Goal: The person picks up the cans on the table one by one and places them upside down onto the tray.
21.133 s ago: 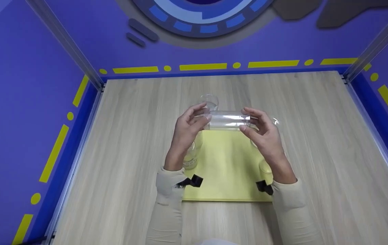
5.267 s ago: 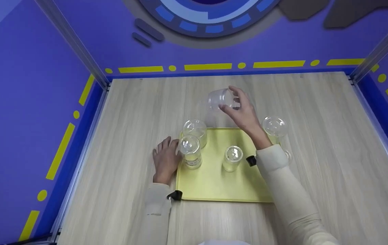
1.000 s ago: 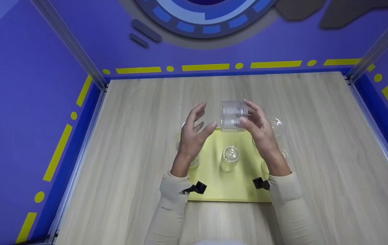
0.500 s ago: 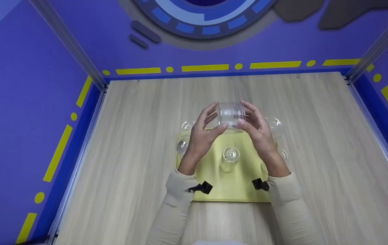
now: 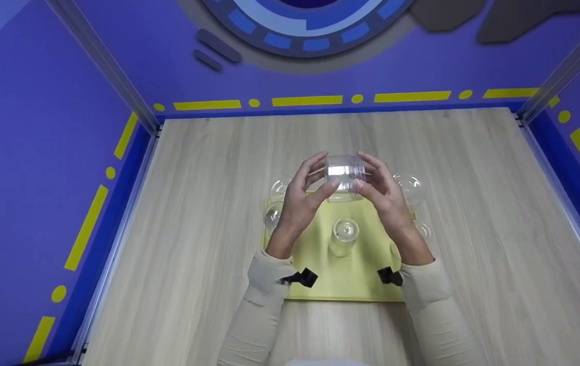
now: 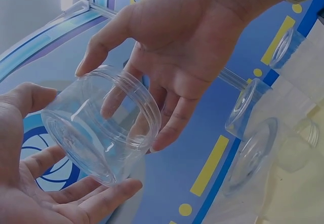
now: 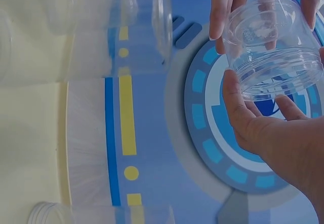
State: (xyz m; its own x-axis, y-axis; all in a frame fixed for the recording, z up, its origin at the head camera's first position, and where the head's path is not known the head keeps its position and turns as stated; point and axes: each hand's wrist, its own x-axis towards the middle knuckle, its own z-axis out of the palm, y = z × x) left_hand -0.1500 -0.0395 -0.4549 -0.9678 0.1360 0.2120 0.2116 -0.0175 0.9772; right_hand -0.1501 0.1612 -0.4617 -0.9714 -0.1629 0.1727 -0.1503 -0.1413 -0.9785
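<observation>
A wide, clear plastic jar [image 5: 344,172] with a threaded neck is held on its side in the air, over the far edge of the yellow tray [image 5: 346,287]. My left hand [image 5: 301,202] grips it round the base end, thumb on the near side. At the threaded end, my right hand [image 5: 390,204] pinches it between thumb and fingers. In the left wrist view the jar [image 6: 96,127] has its mouth uncovered, and its inside looks bare. A smaller clear jar [image 5: 344,236] stands bottom up on the tray below.
Clear jars [image 5: 272,216] stand at the tray's left side, partly hidden by the left arm. Another clear jar [image 5: 410,189] and a smaller clear round piece [image 5: 424,232] are by the right arm. Blue panels [image 5: 310,81] wall the wooden table [image 5: 208,213].
Earlier both hands held a longer clear cylinder. Later my right hand alone carried the wide jar behind the tray. Within the last second my left hand has moved right and taken its base.
</observation>
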